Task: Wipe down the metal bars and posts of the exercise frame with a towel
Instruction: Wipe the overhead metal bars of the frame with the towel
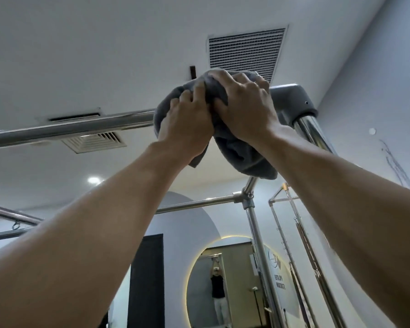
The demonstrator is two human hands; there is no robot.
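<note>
Overhead, both hands, left (187, 124) and right (245, 110), grip the grey towel (242, 155) bunched over the top bar (69, 129).

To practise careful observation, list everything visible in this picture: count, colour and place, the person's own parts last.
top bar: one, chrome, running across the upper left
corner joint: one, grey, upper right
post: one, chrome, below the corner joint
towel: one, grey, draped over the top bar beside the corner joint
far crossbar: one, chrome, centre
ceiling vents: three, white, one upper centre, two left
round mirror: one, yellow-lit rim, bottom centre
dark panel: one, black, left of the mirror
left hand: one, gripping the towel
right hand: one, gripping the towel
</note>
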